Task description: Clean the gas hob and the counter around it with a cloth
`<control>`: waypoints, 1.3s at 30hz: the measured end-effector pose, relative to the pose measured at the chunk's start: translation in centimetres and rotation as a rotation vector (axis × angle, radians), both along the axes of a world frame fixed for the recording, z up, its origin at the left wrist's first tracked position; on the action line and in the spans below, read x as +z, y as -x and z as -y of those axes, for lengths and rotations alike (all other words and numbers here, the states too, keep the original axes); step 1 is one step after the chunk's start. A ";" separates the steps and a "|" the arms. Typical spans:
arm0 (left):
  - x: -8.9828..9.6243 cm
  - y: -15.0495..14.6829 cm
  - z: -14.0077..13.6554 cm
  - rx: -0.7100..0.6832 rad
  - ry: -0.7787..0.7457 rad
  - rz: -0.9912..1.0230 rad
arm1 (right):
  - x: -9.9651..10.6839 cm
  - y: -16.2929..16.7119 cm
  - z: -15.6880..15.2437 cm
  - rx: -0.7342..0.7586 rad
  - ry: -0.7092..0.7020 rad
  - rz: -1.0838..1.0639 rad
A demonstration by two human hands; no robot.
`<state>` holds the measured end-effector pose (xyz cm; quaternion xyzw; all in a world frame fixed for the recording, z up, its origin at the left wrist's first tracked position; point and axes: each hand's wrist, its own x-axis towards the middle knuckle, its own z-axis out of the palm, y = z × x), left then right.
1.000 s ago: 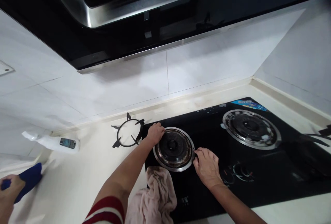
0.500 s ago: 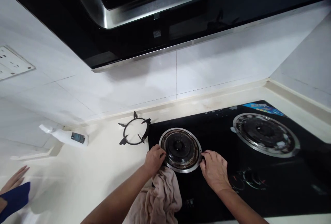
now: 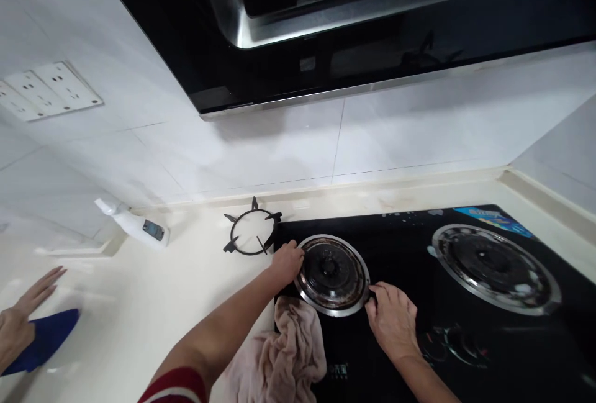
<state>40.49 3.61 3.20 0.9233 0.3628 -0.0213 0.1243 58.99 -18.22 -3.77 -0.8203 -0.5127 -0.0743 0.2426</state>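
Observation:
My left hand point(image 3: 287, 261) pinches the left edge of the round metal burner drip pan point(image 3: 333, 312), and my right hand point(image 3: 393, 321) grips its right edge with curled fingers. Brown grime marks the pan around the black burner point(image 3: 329, 266). It sits on the black glass gas cooktop point(image 3: 391, 266). A crumpled pinkish cloth point(image 3: 293, 353) lies just below my left hand, across the cooktop's left edge. Behind that hand, a black pot support point(image 3: 233, 229) stands on the cream counter.
Right of the pan is a second burner point(image 3: 496, 269) with white foam patches. Control knobs point(image 3: 454, 344) sit in front. A white spray bottle point(image 3: 137, 224) lies at back left. At far left, another person's hands point(image 3: 23, 322) hold a blue cloth point(image 3: 49, 338). A range hood point(image 3: 326, 49) hangs overhead.
The view has shifted left, so things appear further right. Both my hands stay at the drip pan's edges. The other person's hands and blue cloth show more fully.

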 end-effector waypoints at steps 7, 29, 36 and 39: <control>-0.1 0.7 -0.6 0.002 -0.014 0.030 | 0.0 0.1 -0.1 0.003 0.021 0.000; -1.0 3.2 7.0 0.116 0.059 0.065 | -0.3 0.0 0.0 0.008 0.013 0.020; -1.6 3.7 8.9 0.108 0.084 0.142 | -0.5 -0.1 0.1 0.001 0.025 0.029; -1.4 3.6 6.1 0.189 0.047 0.155 | -0.5 -0.1 0.1 -0.001 0.033 0.053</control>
